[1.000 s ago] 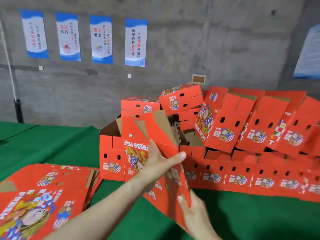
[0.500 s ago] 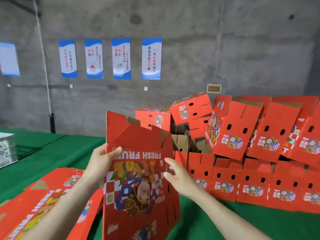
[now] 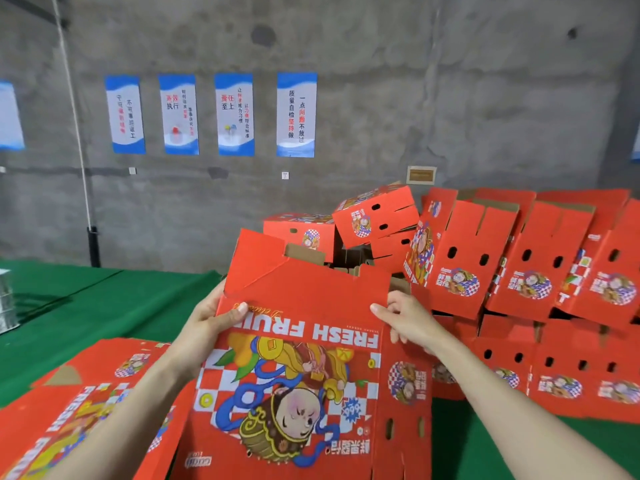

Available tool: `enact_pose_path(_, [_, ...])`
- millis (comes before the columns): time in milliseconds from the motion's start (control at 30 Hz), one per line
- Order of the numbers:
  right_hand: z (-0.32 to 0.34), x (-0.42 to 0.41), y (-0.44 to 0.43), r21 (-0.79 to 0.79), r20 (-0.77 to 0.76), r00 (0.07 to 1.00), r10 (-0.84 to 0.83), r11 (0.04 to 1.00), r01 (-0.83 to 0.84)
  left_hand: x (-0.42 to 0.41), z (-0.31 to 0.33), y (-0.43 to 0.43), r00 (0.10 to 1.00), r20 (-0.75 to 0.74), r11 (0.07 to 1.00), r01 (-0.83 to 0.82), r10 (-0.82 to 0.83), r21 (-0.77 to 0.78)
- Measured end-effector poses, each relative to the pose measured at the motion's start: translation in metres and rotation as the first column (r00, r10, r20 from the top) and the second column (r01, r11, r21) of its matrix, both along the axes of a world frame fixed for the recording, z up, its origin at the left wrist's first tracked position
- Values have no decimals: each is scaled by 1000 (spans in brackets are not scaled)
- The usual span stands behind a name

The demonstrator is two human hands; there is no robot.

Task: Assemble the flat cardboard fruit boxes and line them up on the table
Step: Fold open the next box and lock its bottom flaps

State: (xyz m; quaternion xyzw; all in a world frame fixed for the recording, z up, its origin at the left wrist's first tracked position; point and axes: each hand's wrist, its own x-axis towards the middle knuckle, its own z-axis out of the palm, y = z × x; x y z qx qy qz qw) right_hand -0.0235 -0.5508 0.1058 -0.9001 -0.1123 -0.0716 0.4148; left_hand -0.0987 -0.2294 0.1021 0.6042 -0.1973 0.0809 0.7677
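Both hands grip the red printed cardboard fruit box (image 3: 294,375) near its upper corners: the left hand (image 3: 207,323) pinches the left edge with the thumb on the printed front and the fingers behind, and the right hand (image 3: 408,320) pinches the right edge likewise. The box is held upright above the green-covered table (image 3: 104,299), with its "FRESH FRUIT" print upside down and its top flaps standing up. A stack of flat red cardboard blanks (image 3: 86,393) lies on the table at lower left, and a pile of assembled red boxes (image 3: 519,271) stands at the right, in front of the grey concrete wall (image 3: 381,98).
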Motion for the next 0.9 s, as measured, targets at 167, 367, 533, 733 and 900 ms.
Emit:
enact_pose_path(167, [0, -14, -23, 107, -122, 985, 122, 988, -109, 26, -9, -3, 1000, 1, 996, -18, 18, 83])
enact_pose_path(367, [0, -23, -41, 245, -14, 996, -91, 965, 92, 52, -1, 3, 992, 77, 912, 59, -98, 406])
enact_pose_path(533, [-4, -24, -46, 481, 173, 938, -300, 857, 185, 63, 6, -5, 982, 4, 666, 127, -191, 735])
enact_pose_path(733, [-18, -36, -46, 488, 376, 832, -407, 851, 196, 75, 9, -12, 999, 19, 154, -12, -47, 988])
enact_pose_path(900, [-38, -40, -53, 502, 406, 817, -410, 847, 176, 70, 7, -17, 968, -243, 271, 251, -62, 929])
